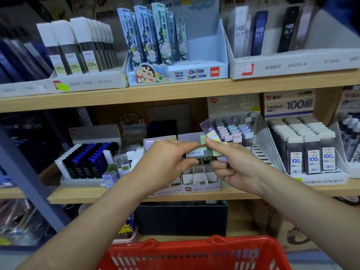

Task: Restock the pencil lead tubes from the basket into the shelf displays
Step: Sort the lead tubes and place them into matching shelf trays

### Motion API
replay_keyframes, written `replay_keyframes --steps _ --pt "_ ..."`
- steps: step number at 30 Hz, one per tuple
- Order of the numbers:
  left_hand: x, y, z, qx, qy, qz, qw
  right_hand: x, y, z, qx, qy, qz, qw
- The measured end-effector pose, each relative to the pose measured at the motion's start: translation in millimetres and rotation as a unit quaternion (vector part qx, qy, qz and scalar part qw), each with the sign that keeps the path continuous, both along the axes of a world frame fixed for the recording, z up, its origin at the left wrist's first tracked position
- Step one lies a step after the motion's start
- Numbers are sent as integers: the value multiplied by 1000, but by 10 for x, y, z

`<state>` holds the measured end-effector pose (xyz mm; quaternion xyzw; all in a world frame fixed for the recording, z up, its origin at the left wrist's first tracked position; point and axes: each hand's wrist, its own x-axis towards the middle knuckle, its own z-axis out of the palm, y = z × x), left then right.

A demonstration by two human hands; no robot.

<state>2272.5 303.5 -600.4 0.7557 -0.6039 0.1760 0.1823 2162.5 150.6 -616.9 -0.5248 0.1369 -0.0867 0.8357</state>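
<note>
The left hand (167,154) and right hand (236,166) are pinching, each grip curled round one end, a small stack of pastel green-and-lilac plastic lead tubes (200,152) above the white divided cardboard display (198,177) on the wooden middle shelf (243,194), probably separating one tube, which next needs lowering upright into an empty slot.
</note>
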Motion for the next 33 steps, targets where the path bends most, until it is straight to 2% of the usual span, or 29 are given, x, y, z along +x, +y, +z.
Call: replay_keyframes --steps 2,4,7,9,11,12,16,19,22,27,29,33 --pt "-10 26 -13 5 46 11 999 11 20 35 27 -4 16 999" --pt "-50 33 -19 -20 182 16 983 6 29 64 35 -21 39 998" --pt "-147 35 0 -84 422 10 902 0 61 72 -2 -43 52 998" --pt "-198 49 13 -90 509 2 856 7 81 61 -3 -45 44 998" --pt "-210 65 14 -83 550 -2 831 17 94 55 1 -43 36 998" --pt "-200 68 7 -83 552 2 830 21 99 55 -2 -39 31 999" --pt "-160 68 17 -123 477 36 870 29 93 40 -33 -24 15 999" --pt "-150 54 70 -167 474 9 864 23 93 46 -79 -8 23 997" --pt "-135 22 104 -169 459 -10 872 0 122 60 -125 11 40 991" --pt "-65 -50 83 -200 404 24 892 -105 -23 211 -191 93 28 977" --pt "-7 -86 61 -217 369 48 903 -207 -169 318 -262 138 27 955" --pt "41 -253 86 -193 284 92 935 -415 -370 482 -485 202 106 844"
